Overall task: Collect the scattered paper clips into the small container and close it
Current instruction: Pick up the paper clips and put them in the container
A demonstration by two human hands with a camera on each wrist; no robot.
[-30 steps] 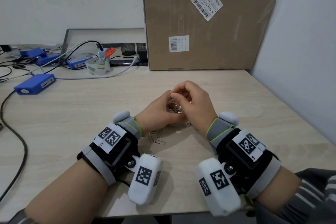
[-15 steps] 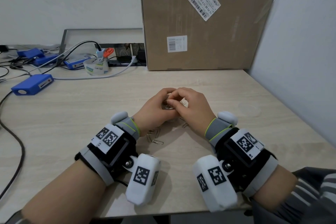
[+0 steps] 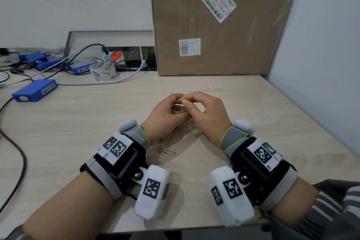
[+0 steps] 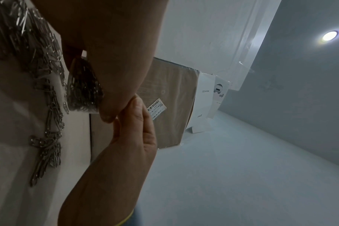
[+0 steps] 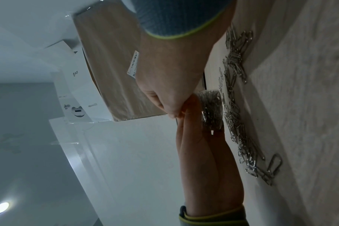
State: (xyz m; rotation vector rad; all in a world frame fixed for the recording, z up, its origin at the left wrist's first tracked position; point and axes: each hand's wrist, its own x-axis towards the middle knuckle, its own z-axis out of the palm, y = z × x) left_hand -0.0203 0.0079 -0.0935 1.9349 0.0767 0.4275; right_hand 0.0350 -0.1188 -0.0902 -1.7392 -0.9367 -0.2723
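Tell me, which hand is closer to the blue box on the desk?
Left. The left hand, holding the small container, is to the blue box's right across the desk; the right hand sits just beyond, farther right.

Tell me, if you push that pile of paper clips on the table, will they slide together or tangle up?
The loose paper clips look like thin, smooth metal wire lying on a smooth table, so they would probably slide easily. Several overlap in a heap, so some may hook together and drag along as a clump. They look light and are unlikely to roll.
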